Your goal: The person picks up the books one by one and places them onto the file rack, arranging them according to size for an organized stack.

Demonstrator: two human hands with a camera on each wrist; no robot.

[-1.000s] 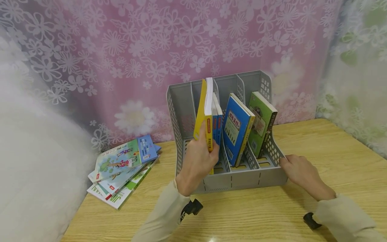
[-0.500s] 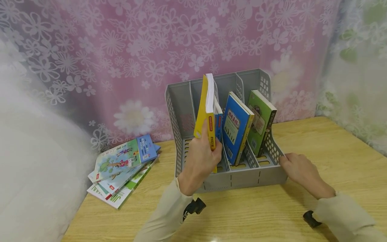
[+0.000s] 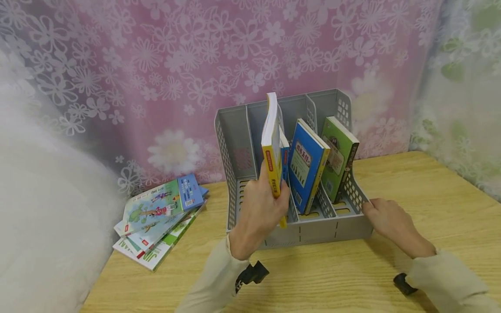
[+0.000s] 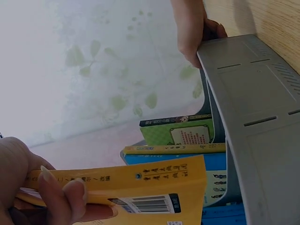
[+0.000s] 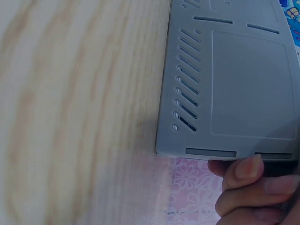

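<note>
My left hand (image 3: 256, 213) pinches a thick yellow paperback book (image 3: 272, 161), thumb on one side and fingers on the other. The book leans in the second compartment from the left of a grey desk file rack (image 3: 321, 230), beside a thin blue book (image 3: 285, 158). Its barcode cover faces the left wrist camera. My right hand (image 3: 391, 224) grips the rack's front right corner; in the right wrist view its curled fingers (image 5: 248, 168) lie against the rack's end. A blue book with a yellow spine (image 3: 307, 167) and a green book (image 3: 337, 158) stand in the compartments further right.
Several thin picture-covered books (image 3: 156, 208) lie fanned in a pile on the wooden table (image 3: 321, 278), left of the rack. A pink flowered curtain (image 3: 176, 87) hangs behind. White fabric (image 3: 51, 195) bulges at the left edge.
The yellow book has risen slightly and turned: its left cover has swung out of the head view, and its lower end has shifted right. My right hand and the rack stay nearly still.
</note>
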